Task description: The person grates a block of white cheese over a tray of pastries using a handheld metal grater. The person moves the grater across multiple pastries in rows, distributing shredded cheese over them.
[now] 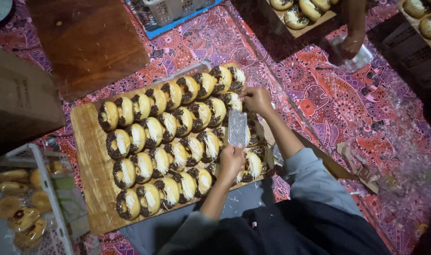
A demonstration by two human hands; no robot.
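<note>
My left hand (231,162) grips the handle of a flat grater (237,127), held over the doughnuts (160,150) on the board (90,160); my right hand (256,99) pinches something small at the grater's far end, cheese I think, though I cannot see it clearly; pressed too hard, my fingertips could scrape the teeth; if the grater tilts, shreds may land on the cloth (329,99) beside my right hand.
</note>
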